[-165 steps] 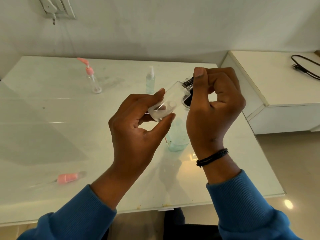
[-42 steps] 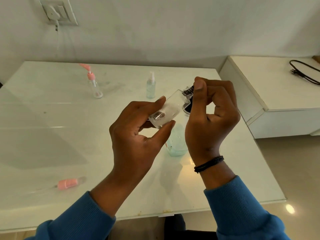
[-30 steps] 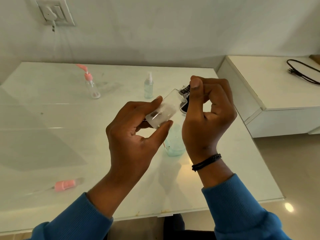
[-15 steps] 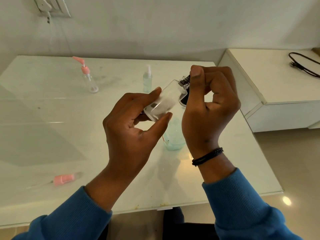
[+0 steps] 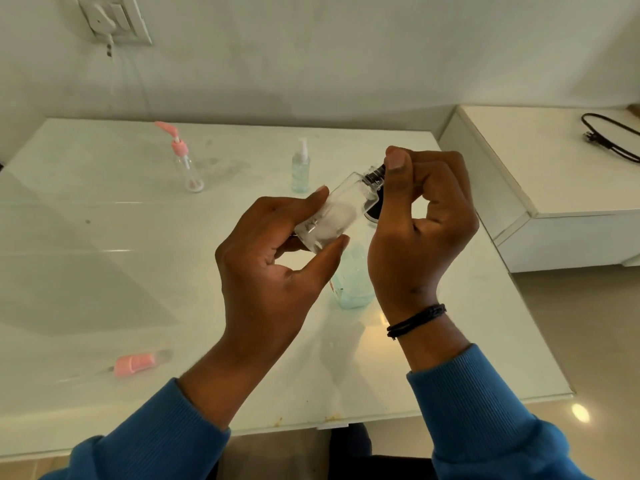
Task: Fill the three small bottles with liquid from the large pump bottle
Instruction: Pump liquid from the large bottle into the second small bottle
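Pink cap (image 5: 138,364) is lying flat on the table (image 5: 86,271), well left of and below the held bottle. Pink-pump bottle (image 5: 188,168) is standing upright far up-left of the grip, looking empty. Spray bottle (image 5: 300,168) is standing upright just above the left fingertips, holding pale bluish liquid.

Left hand (image 5: 273,271) is gripping the clear bottle (image 5: 337,216) at its base end, thumb underneath and fingers (image 5: 311,202) over the top side. Bottle is being held in the air above the table, tilted, neck pointing up-right toward the right hand.

Right hand (image 5: 419,233) is pinching the dark cap (image 5: 375,174) at the bottle's neck, thumb on the near side and curled fingers behind. Cannot tell whether the cap is fully seated on the neck. A black round part is showing just below the neck, mostly hidden by the right hand; cannot tell what it belongs to.

Large bottle (image 5: 353,282) with bluish liquid is standing on the table directly under the held bottle, between the two wrists, its top hidden behind the hands. Black band (image 5: 415,320) is sitting on the right wrist, above a blue sleeve (image 5: 485,410).

White cabinet (image 5: 554,174) is standing far right of the grip, with a black cable (image 5: 606,133) lying on it.
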A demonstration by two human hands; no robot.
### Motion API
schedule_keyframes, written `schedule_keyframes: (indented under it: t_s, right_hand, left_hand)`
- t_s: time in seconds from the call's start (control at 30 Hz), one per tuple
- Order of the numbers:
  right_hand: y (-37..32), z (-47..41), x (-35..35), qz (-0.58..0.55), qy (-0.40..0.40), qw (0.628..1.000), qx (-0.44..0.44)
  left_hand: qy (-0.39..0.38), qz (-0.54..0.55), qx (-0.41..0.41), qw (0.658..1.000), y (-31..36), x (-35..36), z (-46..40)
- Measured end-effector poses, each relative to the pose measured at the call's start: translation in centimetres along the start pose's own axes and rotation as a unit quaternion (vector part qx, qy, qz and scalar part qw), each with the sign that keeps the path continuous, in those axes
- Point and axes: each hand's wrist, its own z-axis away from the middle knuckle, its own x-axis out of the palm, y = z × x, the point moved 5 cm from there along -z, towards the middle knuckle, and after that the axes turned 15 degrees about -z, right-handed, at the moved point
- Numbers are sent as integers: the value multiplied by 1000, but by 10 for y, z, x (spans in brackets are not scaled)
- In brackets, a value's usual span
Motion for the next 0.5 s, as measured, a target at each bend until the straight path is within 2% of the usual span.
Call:
schedule_keyframes:
  t_s: [0.5]
  right_hand:
    - [-5,-10,1,34,-12,999,-6]
  left_hand:
    - [4,5,2,1000,1,0,-1]
